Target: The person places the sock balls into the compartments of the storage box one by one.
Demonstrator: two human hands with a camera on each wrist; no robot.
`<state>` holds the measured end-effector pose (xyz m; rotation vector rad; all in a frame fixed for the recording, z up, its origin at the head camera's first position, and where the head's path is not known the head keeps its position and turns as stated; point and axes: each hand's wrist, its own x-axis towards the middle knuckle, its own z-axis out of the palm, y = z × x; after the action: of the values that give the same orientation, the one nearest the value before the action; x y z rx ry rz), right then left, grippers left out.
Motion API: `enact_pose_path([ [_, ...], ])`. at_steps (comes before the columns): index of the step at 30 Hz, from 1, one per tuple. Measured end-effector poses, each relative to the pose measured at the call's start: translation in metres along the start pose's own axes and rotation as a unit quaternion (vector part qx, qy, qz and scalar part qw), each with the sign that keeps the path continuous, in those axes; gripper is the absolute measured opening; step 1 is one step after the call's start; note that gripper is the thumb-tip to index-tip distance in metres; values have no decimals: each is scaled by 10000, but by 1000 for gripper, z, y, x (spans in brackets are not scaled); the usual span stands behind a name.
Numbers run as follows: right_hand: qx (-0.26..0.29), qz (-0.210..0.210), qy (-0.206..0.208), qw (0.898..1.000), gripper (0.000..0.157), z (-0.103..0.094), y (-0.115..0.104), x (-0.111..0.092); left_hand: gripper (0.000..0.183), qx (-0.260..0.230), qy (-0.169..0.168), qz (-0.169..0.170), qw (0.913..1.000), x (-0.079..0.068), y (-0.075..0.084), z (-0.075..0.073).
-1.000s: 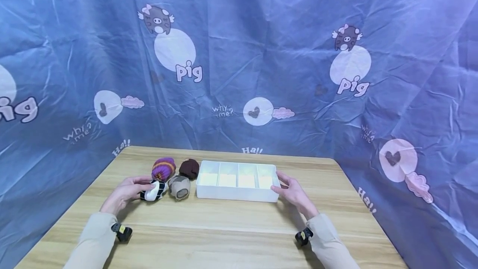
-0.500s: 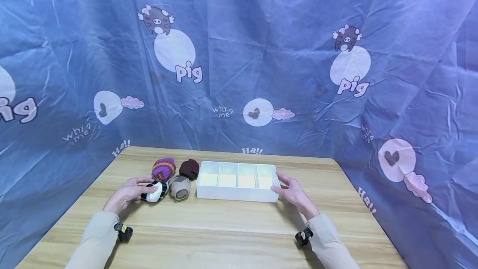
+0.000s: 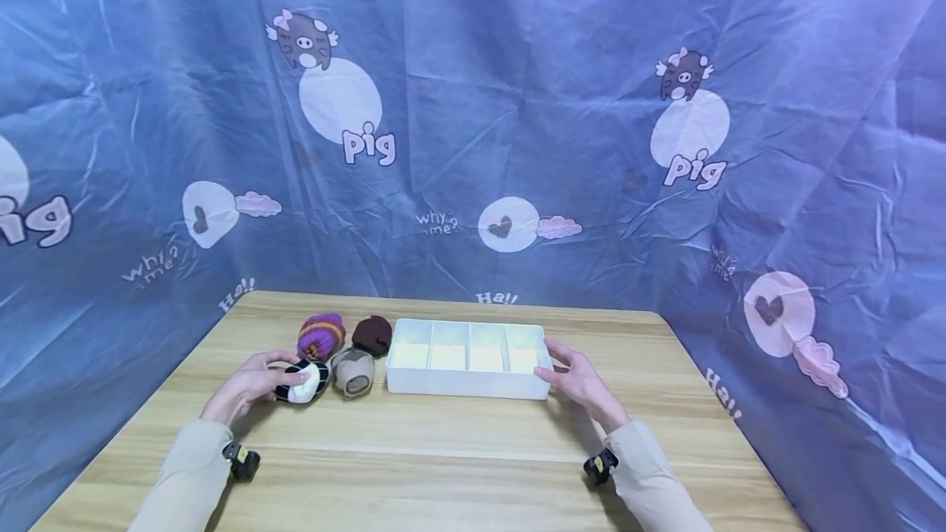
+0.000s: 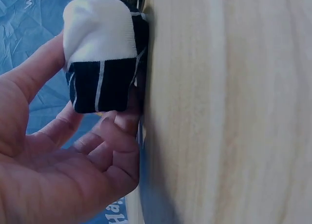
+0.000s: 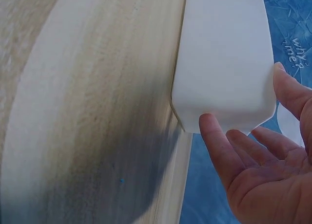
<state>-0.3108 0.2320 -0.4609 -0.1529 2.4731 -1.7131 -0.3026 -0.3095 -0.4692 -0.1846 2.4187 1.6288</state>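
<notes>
A balled-up pair of black-and-white socks [image 3: 302, 391] lies on the table at the left, its white part on top in the left wrist view. My left hand [image 3: 251, 384] holds it, thumb against the white part; some fingers are hidden behind or beneath the ball. Close by are three more sock balls: a purple one with orange stripes [image 3: 321, 337], a dark brown one [image 3: 373, 337] and a grey-beige one [image 3: 352, 372]. To their right stands a white divided box [image 3: 466, 382] with a row of bare compartments. My right hand [image 3: 582, 382] grips its right end between thumb and fingers.
The wooden table [image 3: 414, 466] stretches in front of the box and on both sides. A blue curtain [image 3: 458, 105] with printed pigs hangs behind the table and along its sides. The brown sock ball sits close to the box's left end.
My left hand and thumb have shifted very slightly over the black-and-white socks, which have turned a little. My right hand and the box keep their place; the head view has drifted slightly.
</notes>
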Motion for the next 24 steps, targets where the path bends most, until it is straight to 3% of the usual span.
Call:
enact_pose_path([
  [6,-48,99,79,9999,74,1,-1,0,50,-319,-114,12,9994,-1,1,0],
  [14,-161,69,37,9998,70,0,-2,0,73,-1006,-440,269,9936,-2,6,-4],
  [24,-154,68,79,9998,73,4,0,-1,72,-1149,-183,525,9918,-6,21,-3],
])
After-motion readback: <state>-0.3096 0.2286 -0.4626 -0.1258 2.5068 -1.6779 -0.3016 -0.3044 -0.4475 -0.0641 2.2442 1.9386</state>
